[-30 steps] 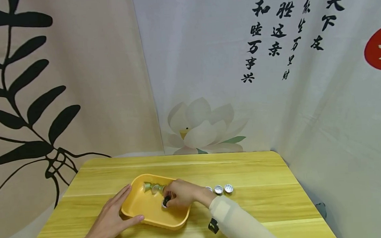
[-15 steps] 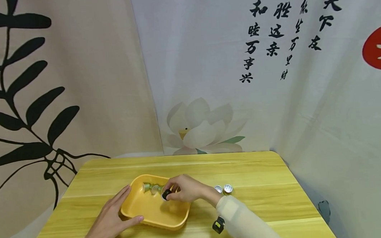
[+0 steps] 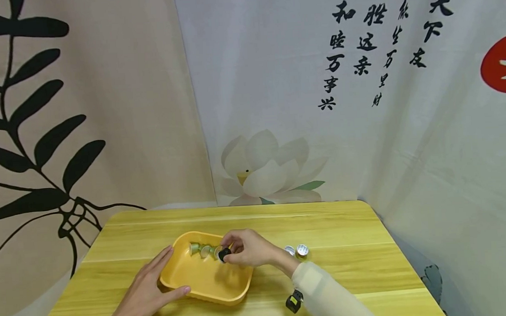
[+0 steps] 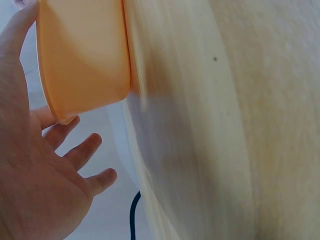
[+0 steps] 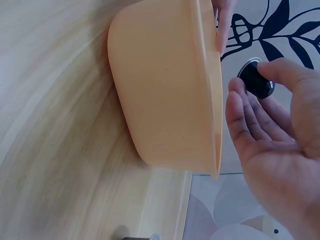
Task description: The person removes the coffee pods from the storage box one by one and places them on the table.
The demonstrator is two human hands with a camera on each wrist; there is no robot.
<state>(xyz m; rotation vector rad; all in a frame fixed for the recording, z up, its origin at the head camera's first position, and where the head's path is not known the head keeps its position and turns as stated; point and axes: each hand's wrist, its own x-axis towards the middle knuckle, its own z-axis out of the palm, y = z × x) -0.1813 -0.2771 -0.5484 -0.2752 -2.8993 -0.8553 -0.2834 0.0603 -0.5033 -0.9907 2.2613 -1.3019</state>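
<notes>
A black coffee capsule (image 3: 224,255) with a pale rim is pinched between the thumb and fingers of my right hand (image 3: 250,248), above the right part of a yellow tray (image 3: 215,299). The right wrist view shows the capsule (image 5: 256,79) tilted, higher than the tray's rim. Green capsules (image 3: 205,251) lie in a row inside along the tray's back; the right end of the row is partly covered by the held capsule. My left hand (image 3: 141,290) touches the tray's left corner, fingers along the left rim and thumb at the front rim. Its fingers look spread and loose (image 4: 55,175).
Two silver-lidded capsules (image 3: 302,250) stand on the wooden table (image 3: 349,272) right of the tray, one partly behind the right wrist. A black device (image 3: 294,301) hangs at the right sleeve. A printed curtain (image 3: 275,90) rises behind the table.
My right hand has lifted the black capsule from low in the tray up and slightly right toward the back. The left hand and the tray have stayed in place.
</notes>
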